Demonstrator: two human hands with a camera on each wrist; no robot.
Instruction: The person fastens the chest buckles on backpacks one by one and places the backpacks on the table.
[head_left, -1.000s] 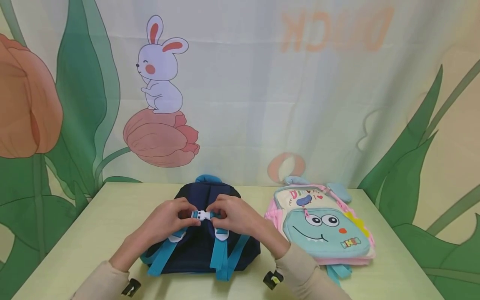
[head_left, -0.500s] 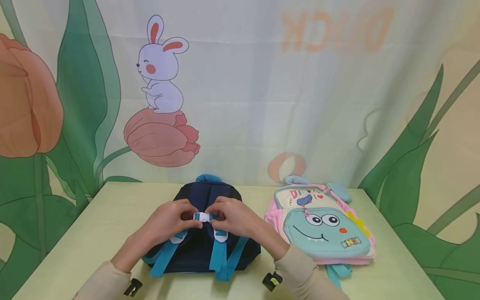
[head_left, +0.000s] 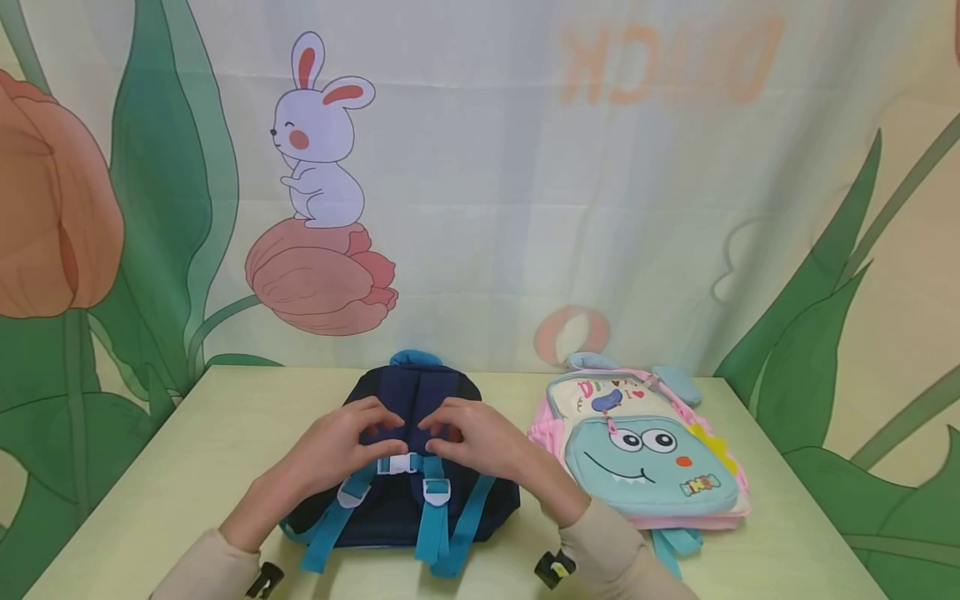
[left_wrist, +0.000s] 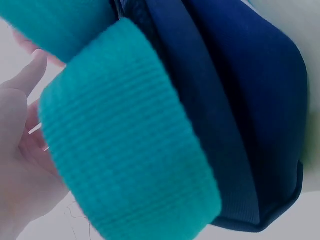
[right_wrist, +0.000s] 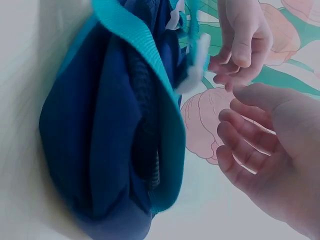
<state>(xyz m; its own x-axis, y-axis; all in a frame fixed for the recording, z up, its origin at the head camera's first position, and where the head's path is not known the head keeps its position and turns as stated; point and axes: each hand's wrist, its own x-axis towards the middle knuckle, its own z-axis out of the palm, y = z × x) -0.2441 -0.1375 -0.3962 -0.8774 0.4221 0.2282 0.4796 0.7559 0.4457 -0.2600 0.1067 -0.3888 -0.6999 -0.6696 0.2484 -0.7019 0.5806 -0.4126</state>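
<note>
A dark blue backpack (head_left: 420, 392) lies on the table with its teal straps (head_left: 437, 521) towards me. Across its straps a white side-release buckle (head_left: 399, 463) sits joined. Just above the buckle, my left hand (head_left: 348, 442) is parted from it, fingers relaxed and gently bent. Opposite, my right hand (head_left: 480, 437) hovers the same way, holding nothing; the right wrist view shows its fingers (right_wrist: 250, 135) loose. In the left wrist view a wide teal strap (left_wrist: 130, 135) covers part of the left hand.
A pink and mint backpack (head_left: 652, 467) with a cartoon face lies to the right on the pale table (head_left: 187, 467). Behind the table hangs a printed curtain (head_left: 480, 208) with a rabbit and tulips.
Both hands held the buckle's halves, which came together. Now the fingers have let go and spread apart, and the joined buckle has dropped lower on the backpack.
</note>
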